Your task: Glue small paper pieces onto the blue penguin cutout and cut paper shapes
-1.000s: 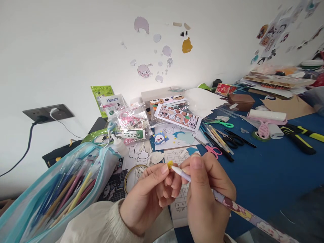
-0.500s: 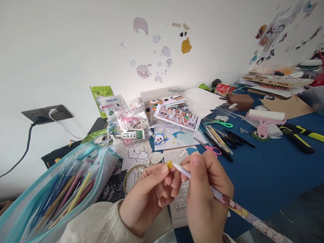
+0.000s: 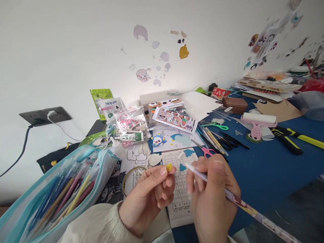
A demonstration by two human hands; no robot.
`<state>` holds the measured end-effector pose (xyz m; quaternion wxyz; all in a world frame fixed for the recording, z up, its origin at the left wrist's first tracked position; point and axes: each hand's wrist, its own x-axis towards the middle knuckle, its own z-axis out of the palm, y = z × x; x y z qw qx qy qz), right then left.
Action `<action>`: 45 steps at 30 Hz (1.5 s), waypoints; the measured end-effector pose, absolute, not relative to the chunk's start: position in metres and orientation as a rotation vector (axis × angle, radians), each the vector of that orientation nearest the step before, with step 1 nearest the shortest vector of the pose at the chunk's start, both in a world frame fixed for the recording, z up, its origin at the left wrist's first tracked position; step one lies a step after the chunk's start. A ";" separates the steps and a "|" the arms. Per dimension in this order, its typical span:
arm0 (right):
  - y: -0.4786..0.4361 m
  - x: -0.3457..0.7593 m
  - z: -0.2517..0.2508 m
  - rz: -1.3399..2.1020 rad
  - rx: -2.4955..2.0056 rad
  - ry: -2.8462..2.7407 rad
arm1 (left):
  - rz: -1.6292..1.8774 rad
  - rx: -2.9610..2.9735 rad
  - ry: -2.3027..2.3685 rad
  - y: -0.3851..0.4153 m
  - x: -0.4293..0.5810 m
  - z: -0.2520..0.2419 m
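Note:
My left hand (image 3: 149,199) is raised over the desk, pinching a tiny yellow piece (image 3: 168,167) between thumb and forefinger. Just to its right, my right hand (image 3: 211,195) is wrapped round a patterned pen (image 3: 243,205) whose white tip points left, a short gap from the yellow piece. Under both hands lies a white gridded sheet (image 3: 180,189) on the blue mat (image 3: 263,168). Small blue paper scraps (image 3: 182,166) rest on that sheet.
A clear pencil pouch (image 3: 60,192) full of pens fills the lower left. Scissors (image 3: 210,152), pens, sticker sheets (image 3: 174,118), a glue bottle (image 3: 117,145), a tape ring (image 3: 130,179), a pink roller (image 3: 258,122) and yellow-black pliers (image 3: 293,140) crowd the desk. A wall socket (image 3: 44,115) sits left.
The pen tip has drawn back to the right, away from the yellow piece it was touching. My left hand keeps the piece pinched, and the view has shifted slightly.

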<state>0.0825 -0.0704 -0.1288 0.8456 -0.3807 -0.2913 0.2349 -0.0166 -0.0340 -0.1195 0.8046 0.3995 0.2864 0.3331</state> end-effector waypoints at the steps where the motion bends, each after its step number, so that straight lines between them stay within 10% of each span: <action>1: -0.073 0.087 -0.131 0.469 -0.828 -0.623 | 0.738 0.904 0.632 -0.034 -0.017 -0.120; 20: -0.105 0.112 -0.136 0.522 -1.398 -1.135 | 1.537 2.867 0.597 -0.033 -0.037 -0.115; 45: 0.021 0.151 -0.162 0.570 -1.477 -1.578 | 1.427 3.165 0.479 -0.056 -0.027 -0.122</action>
